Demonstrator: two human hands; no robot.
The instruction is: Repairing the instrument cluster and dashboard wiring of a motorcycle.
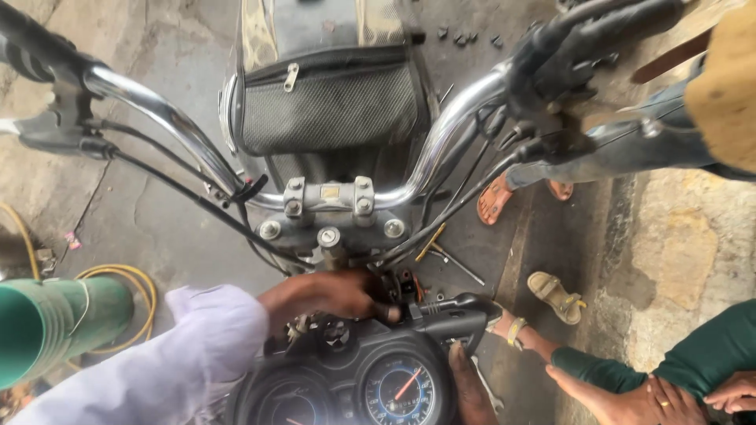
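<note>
A motorcycle's instrument cluster (354, 386), with two round dials, sits loose in front of the chrome handlebar (181, 134). My left hand (331, 293), in a lilac sleeve, reaches between the cluster and the steering yoke (329, 228). Its thumb touches a black bracket (441, 319), and its fingers are curled out of sight behind the cluster. My right hand (470, 386) lies against the cluster's right edge and holds it. Only part of that hand shows.
The fuel tank with a black mesh bag (331, 102) lies beyond the handlebar. A person in jeans and a sandal (494, 198) stands at the right. Another person in green trousers (677, 370) squats at lower right. A green pipe (55, 323) and yellow hose (134, 275) are at the left.
</note>
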